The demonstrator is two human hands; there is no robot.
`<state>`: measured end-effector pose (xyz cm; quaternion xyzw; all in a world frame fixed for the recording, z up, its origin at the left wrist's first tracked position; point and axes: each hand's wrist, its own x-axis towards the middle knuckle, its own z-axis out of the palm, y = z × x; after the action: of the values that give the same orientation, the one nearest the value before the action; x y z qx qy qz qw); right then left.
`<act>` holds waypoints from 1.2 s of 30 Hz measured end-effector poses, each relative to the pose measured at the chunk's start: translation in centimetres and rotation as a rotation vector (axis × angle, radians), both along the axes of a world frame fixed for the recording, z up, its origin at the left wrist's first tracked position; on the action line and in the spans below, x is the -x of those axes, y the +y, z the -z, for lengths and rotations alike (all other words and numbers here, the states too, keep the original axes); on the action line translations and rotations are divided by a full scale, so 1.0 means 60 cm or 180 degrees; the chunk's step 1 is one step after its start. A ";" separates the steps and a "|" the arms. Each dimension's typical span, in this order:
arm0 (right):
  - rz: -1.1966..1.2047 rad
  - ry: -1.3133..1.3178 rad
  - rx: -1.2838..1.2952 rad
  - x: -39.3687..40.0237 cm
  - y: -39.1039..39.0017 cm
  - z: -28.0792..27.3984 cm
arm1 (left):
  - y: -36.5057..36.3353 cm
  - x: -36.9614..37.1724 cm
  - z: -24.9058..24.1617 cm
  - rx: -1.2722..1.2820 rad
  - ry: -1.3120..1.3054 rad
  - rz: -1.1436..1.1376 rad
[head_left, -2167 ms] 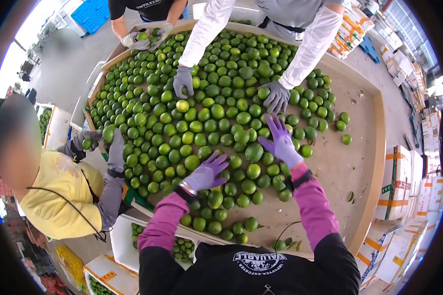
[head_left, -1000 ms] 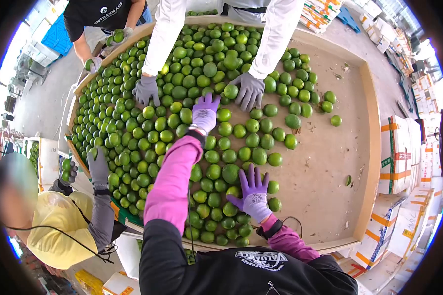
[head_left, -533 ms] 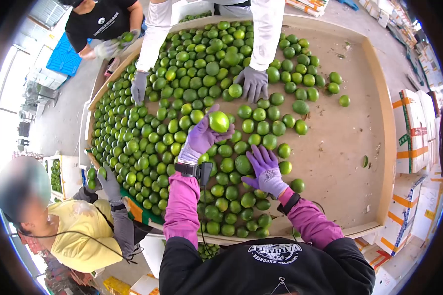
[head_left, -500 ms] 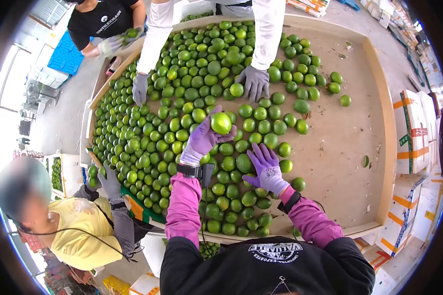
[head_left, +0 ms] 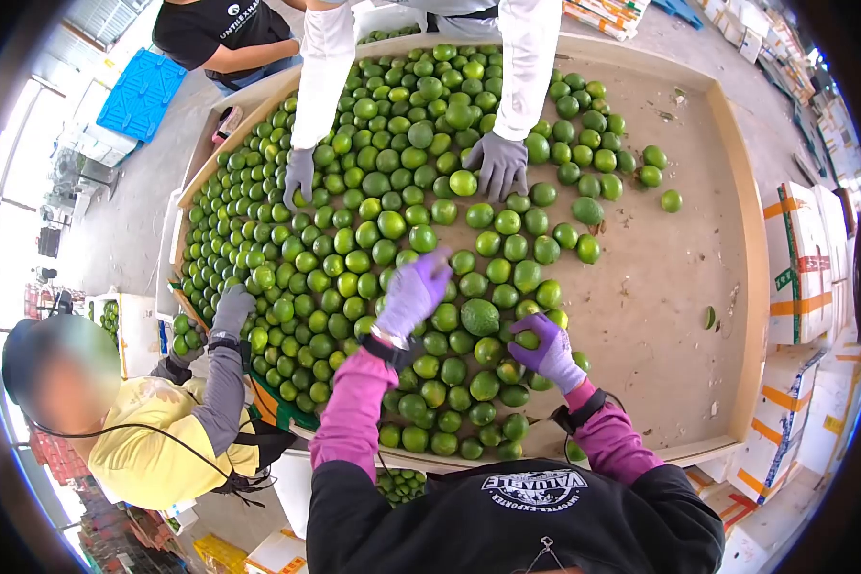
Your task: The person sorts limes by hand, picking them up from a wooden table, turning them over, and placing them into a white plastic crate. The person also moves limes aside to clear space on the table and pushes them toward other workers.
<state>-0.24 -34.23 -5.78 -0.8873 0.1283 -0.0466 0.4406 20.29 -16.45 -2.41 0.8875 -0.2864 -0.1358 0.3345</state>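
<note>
Many green limes (head_left: 480, 318) lie spread over a wooden sorting table (head_left: 660, 316). My left hand (head_left: 413, 295), in a purple glove, hovers over the limes in the middle; its fingers are smeared by motion, and whether they hold anything is hidden. My right hand (head_left: 545, 350), also gloved in purple, is curled at the right edge of the pile, its thumb and fingers round a lime (head_left: 526, 339). Several other limes lie close by it, and a large one sits between my two hands.
Across the table, a person's grey-gloved hands (head_left: 497, 166) rest on the limes. On the left, a worker in a yellow shirt (head_left: 163, 440) reaches in with a grey glove (head_left: 232, 311). A raised wooden rim (head_left: 751, 258) borders the table. Taped boxes (head_left: 799, 263) stand at right.
The yellowish lime seen in my left hand no longer shows there; that hand has turned over. My right hand went from spread to closed round a lime. The yellow-shirted worker's hand reached further in.
</note>
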 end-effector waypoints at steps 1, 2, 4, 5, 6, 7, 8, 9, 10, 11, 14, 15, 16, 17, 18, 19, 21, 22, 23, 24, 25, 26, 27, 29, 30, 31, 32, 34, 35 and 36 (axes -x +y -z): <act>0.0135 0.0190 -0.0546 0.002 -0.007 0.010 | 0.004 -0.042 0.026 0.0358 -0.0507 -0.0004; 0.0285 0.0386 -0.1106 0.004 -0.006 0.016 | 0.003 -0.078 0.027 -0.0228 -0.0660 0.0074; 0.0417 0.0152 -0.1234 -0.018 -0.001 0.011 | -0.003 -0.130 0.077 -0.0505 -0.0621 0.0108; 0.0214 0.0055 -0.0718 -0.025 0.002 0.013 | -0.010 -0.149 0.101 -0.0575 -0.0209 0.0102; 0.0019 -0.0029 -0.0203 -0.029 0.006 0.012 | -0.017 -0.157 0.102 -0.0650 0.0211 0.0104; -0.0017 0.0103 -0.0013 -0.031 0.009 0.008 | -0.021 -0.165 0.102 -0.0545 0.0487 0.0070; 0.0025 0.0097 -0.0007 -0.028 0.006 0.010 | -0.019 -0.168 0.101 -0.0429 0.0551 0.0241; 0.0067 0.0010 -0.0104 -0.027 0.003 0.014 | -0.011 -0.166 0.105 0.0495 0.1469 0.0080; 0.0128 -0.0092 -0.0207 -0.029 0.001 0.015 | -0.005 -0.160 0.095 0.1400 0.2380 -0.0066; 0.0067 -0.0163 -0.0372 -0.027 -0.003 0.014 | 0.002 -0.155 0.085 0.2186 0.3664 -0.0432; -0.0202 0.0117 -0.0538 -0.028 -0.011 -0.002 | 0.031 -0.113 0.060 0.3506 0.5402 0.0156; -0.0292 0.0172 -0.0634 -0.032 -0.013 -0.003 | 0.040 -0.102 0.062 0.3576 0.5799 0.0036; -0.0341 0.0164 -0.0652 -0.035 -0.015 -0.002 | 0.042 -0.088 0.050 0.3603 0.5758 -0.0003; -0.0352 0.0206 -0.1010 -0.038 -0.018 -0.001 | 0.039 -0.073 0.038 0.3818 0.6271 0.0233; -0.0356 0.0255 -0.1358 -0.038 -0.020 0.000 | 0.036 -0.061 0.025 0.4025 0.6786 0.0506; -0.0263 0.0047 -0.1722 -0.036 -0.020 0.015 | 0.035 -0.055 0.019 0.3861 0.6772 0.0447; 0.0055 0.0093 -0.2581 -0.037 -0.025 0.029 | 0.035 -0.041 0.024 0.3903 0.7044 0.0500; 0.0404 0.0147 -0.3447 -0.034 -0.028 0.029 | 0.035 -0.031 0.027 0.3922 0.7344 0.0537; 0.0622 0.0125 -0.3657 -0.028 -0.026 0.030 | 0.037 -0.024 0.029 0.3814 0.7380 0.0543; 0.0651 0.0110 -0.3650 -0.026 -0.023 0.016 | 0.033 -0.015 0.028 0.3785 0.7403 0.0562; 0.0885 0.0173 -0.3987 -0.022 -0.018 0.001 | 0.031 -0.004 0.029 0.3864 0.7492 0.0729; 0.1118 0.0242 -0.4329 -0.017 -0.014 -0.005 | 0.030 0.005 0.028 0.3946 0.7575 0.0884; 0.1015 0.0221 -0.4199 -0.017 -0.007 -0.005 | 0.030 0.009 0.023 0.3839 0.7469 0.0953; 0.0907 0.0060 -0.3756 -0.011 0.027 -0.012 | 0.029 0.019 0.025 0.3872 0.7345 0.0690; 0.0795 -0.0096 -0.3301 -0.005 0.044 -0.020 | 0.030 0.024 0.027 0.3906 0.7211 0.0443; 0.0159 -0.0218 -0.2139 0.015 0.046 -0.004 | 0.032 0.027 0.034 0.3877 0.7237 0.0437; 0.0195 -0.0214 -0.2143 0.033 0.049 -0.004 | 0.036 0.029 0.045 0.3814 0.7192 0.0550; -0.0967 -0.0672 0.0573 0.067 0.057 -0.026 | 0.040 0.037 0.040 0.3653 0.6993 0.0511; -0.0948 -0.0653 0.0571 0.087 0.060 -0.022 | 0.044 0.043 0.040 0.3657 0.7067 0.0556; -0.1001 -0.0806 0.0861 0.110 0.060 -0.013 | 0.046 0.048 0.039 0.3673 0.7131 0.0602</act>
<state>-6.85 -30.60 -5.01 -0.9343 -0.0751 -0.1050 0.3322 17.38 -13.71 -4.76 -0.0124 0.0735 -0.6901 0.7198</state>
